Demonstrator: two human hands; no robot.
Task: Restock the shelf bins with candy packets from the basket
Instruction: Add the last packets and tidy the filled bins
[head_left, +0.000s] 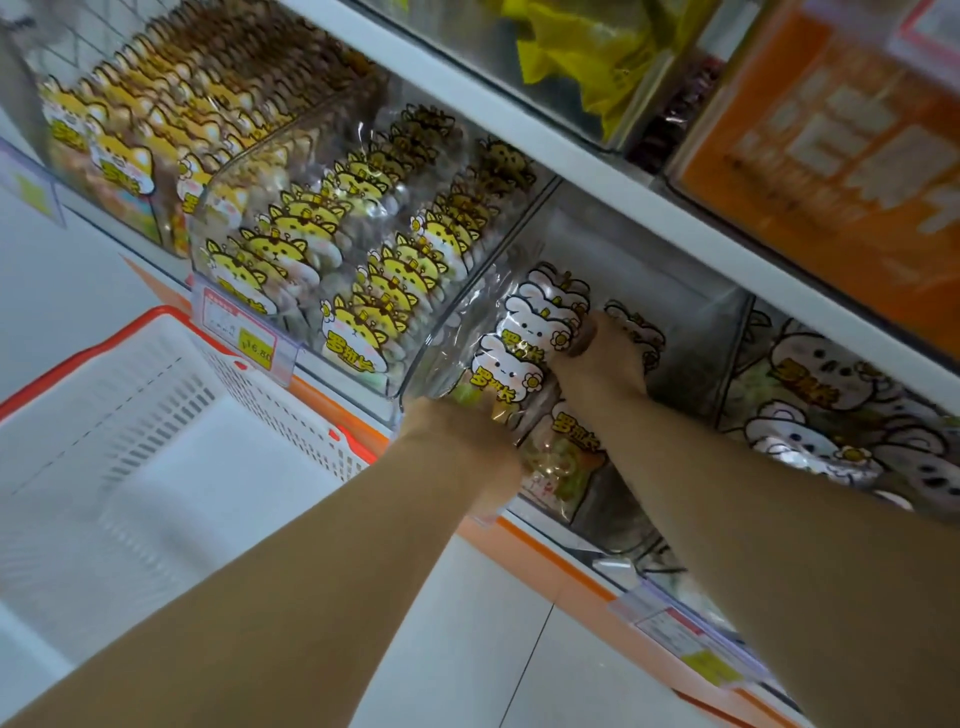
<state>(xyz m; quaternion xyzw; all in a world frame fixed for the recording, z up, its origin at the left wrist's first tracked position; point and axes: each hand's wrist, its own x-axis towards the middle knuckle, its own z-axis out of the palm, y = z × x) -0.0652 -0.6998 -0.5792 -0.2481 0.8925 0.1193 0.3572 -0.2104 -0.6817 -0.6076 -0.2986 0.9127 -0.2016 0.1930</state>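
Presently on the shelf: candy packets (524, 358), white-rabbit headers, clear film bodies, stood in a short row inside a clear shelf bin (675, 291), caught between the two hands. Left hand (462, 447): set against the lower part of the front packet at the bin's mouth, knuckles outward, its fingers hidden by the film; whether it grips or merely props cannot be told. Right hand (605, 364): reached deeper into the bin, fingers extended and uncurled, lying along the far side of the row and pressing it toward the left hand. Basket (104, 353), white with a red rim: well to the left of the left hand, below shelf level. Neighbouring bin of yellow-cat packets (363, 280): just beyond the left hand, full, price tag (244, 332) at its front. Handling, by judgement: light, soft-bodied, glossy film likely slippery and apt to slump; the stiffer printed header or both flat faces look the surest places to hold.
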